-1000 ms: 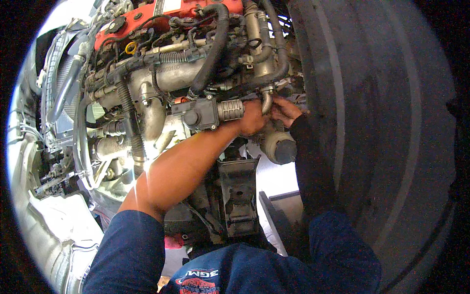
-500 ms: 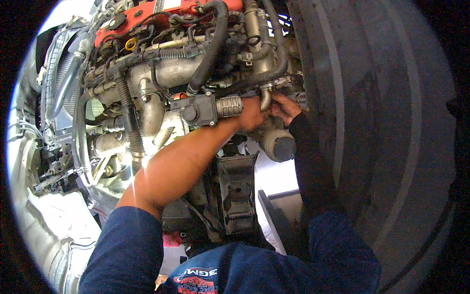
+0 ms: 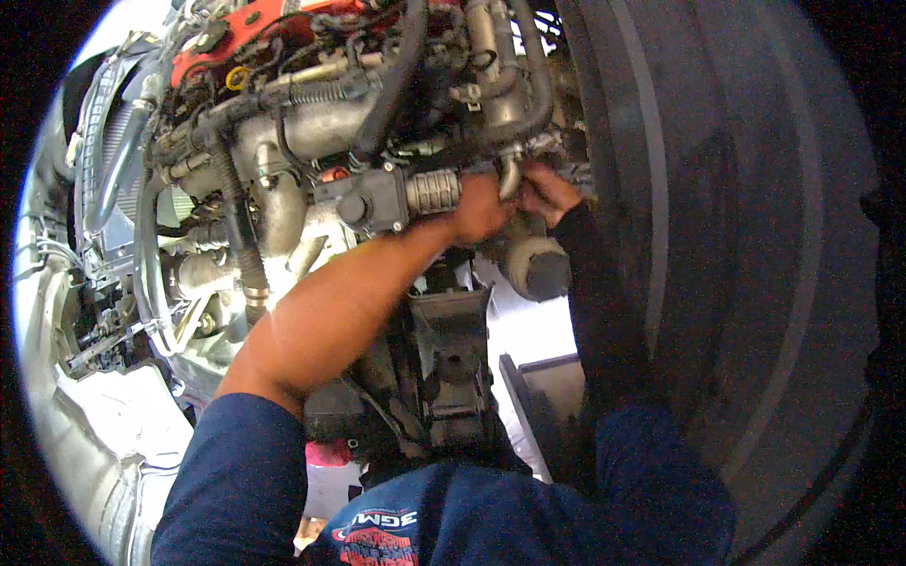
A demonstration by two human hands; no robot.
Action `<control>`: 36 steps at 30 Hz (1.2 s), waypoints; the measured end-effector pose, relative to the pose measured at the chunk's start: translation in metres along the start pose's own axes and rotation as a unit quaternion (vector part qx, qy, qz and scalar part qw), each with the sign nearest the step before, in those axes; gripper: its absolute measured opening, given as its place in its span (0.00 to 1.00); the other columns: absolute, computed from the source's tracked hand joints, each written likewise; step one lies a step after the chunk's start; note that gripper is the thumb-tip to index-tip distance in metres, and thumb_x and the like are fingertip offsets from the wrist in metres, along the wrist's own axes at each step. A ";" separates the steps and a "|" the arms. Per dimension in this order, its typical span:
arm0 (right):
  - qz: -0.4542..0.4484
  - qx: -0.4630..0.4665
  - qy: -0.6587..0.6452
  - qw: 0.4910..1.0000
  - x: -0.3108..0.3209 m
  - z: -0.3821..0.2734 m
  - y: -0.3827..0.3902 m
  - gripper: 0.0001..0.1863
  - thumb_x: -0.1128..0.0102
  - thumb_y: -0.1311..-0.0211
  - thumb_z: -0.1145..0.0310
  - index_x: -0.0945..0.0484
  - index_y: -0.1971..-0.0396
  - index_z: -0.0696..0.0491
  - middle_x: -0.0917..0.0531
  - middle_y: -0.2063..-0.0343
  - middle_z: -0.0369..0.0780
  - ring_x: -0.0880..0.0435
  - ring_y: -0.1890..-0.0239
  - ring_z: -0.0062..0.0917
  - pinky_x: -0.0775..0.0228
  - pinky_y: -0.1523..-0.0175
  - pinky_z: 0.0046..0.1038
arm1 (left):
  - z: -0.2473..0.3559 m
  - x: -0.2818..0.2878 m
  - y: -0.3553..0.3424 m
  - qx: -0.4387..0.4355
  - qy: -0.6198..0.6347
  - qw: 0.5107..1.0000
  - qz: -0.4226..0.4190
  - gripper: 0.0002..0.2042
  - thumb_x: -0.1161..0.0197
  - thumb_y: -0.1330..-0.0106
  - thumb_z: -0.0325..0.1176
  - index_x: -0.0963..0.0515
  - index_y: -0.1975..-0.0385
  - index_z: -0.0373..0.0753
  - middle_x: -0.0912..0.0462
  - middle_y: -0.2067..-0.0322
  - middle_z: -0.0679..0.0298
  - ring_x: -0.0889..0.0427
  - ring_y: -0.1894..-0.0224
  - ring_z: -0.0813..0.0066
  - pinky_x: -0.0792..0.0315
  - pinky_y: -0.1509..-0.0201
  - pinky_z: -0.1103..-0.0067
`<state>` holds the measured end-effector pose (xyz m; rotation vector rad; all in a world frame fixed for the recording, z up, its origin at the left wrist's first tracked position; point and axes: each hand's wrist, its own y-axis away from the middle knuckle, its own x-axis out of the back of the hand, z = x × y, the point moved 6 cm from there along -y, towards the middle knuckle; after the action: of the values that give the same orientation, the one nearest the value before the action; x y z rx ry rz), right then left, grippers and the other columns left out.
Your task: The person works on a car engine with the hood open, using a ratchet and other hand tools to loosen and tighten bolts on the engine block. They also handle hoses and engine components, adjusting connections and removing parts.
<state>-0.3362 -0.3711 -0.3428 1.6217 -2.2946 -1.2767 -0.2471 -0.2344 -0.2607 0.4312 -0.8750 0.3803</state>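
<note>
Both my hands reach into the engine bay around a small curved metal pipe (image 3: 511, 175). My left hand (image 3: 483, 209) lies just left of the pipe, beside a ribbed grey cylinder (image 3: 434, 194) on a black actuator housing (image 3: 370, 202). Its fingers go behind the pipe and are hidden. To the right of the pipe, my right hand (image 3: 551, 196) has bent fingers drawn together; whatever they grip is too small and shadowed to make out. Below the hands hangs a round canister resembling an oil filter (image 3: 538, 267), pale with a dark end.
A red engine cover (image 3: 283, 26) spans the top, with a thick black hose (image 3: 401, 80) below it. A large dark panel with pale bands (image 3: 727, 236) fills the right side. Under my arms stands a dark metal bracket (image 3: 451, 349); a radiator (image 3: 118, 156) is at left.
The view has shifted slightly, moving the engine a little up and left in the picture. Both hands stay at the curved pipe, with my right fingers slightly repositioned.
</note>
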 end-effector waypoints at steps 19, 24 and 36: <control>0.008 0.003 0.008 1.000 0.017 0.013 -0.011 0.15 0.39 0.26 0.60 0.20 0.45 0.50 0.14 0.55 0.37 0.14 0.57 0.27 0.16 0.53 0.35 | 0.003 0.002 0.001 0.026 0.041 0.998 -0.042 0.29 0.30 0.39 0.53 0.21 0.47 0.35 0.14 0.57 0.45 0.15 0.53 0.41 0.22 0.48 0.52; 0.000 0.003 -0.031 1.000 0.015 0.013 -0.007 0.16 0.38 0.26 0.58 0.20 0.45 0.49 0.15 0.56 0.36 0.14 0.57 0.27 0.16 0.54 0.33 | 0.004 0.008 0.002 0.015 0.052 0.998 -0.036 0.30 0.30 0.39 0.53 0.21 0.47 0.34 0.15 0.55 0.43 0.16 0.51 0.42 0.22 0.47 0.52; -0.001 -0.010 -0.060 0.998 0.032 0.036 -0.030 0.15 0.37 0.27 0.59 0.19 0.47 0.49 0.14 0.56 0.37 0.14 0.56 0.28 0.16 0.52 0.32 | 0.002 0.005 0.002 0.030 0.026 0.997 -0.066 0.30 0.32 0.39 0.55 0.21 0.49 0.32 0.16 0.56 0.41 0.16 0.52 0.41 0.23 0.48 0.53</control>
<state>-0.3451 -0.3795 -0.3980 1.5834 -2.3399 -1.4291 -0.2469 -0.2327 -0.2556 0.5299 -0.7813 0.2950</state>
